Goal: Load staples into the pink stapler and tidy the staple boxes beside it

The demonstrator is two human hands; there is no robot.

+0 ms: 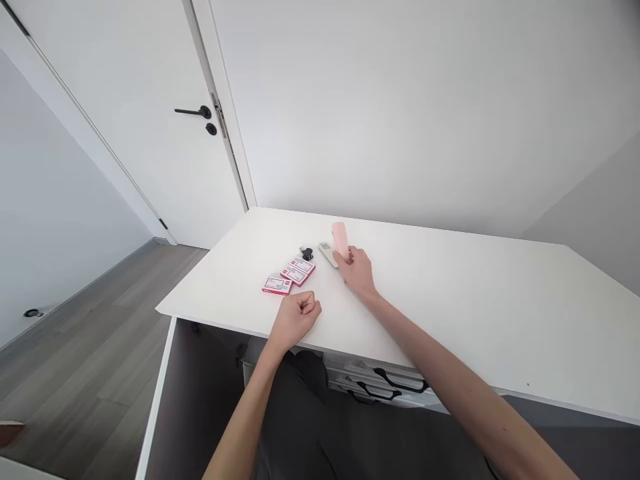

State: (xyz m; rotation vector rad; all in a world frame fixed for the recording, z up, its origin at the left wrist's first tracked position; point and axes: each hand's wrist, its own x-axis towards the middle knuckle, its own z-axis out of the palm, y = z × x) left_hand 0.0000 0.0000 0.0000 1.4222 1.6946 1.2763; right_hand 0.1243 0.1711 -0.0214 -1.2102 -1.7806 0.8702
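A pink bar (pixel 340 237) is gripped by its near end between the thumb and fingers of the right hand (pixel 356 268), toward the far side of a white desk (pixel 475 300). The bar could be dropped if that end-hold were loosened, and the pale slab (pixel 326 251) just left could be nudged by the thumb. The left hand (pixel 297 320) is rested by the near edge, fingers curled closed; the red boxes (pixel 277 286) just beyond could be knocked askew by a leftward sweep, and the black clip (pixel 307 254) pushed.

pink object (pixel 340 237) partly hidden, box print (pixel 277 285) illegible
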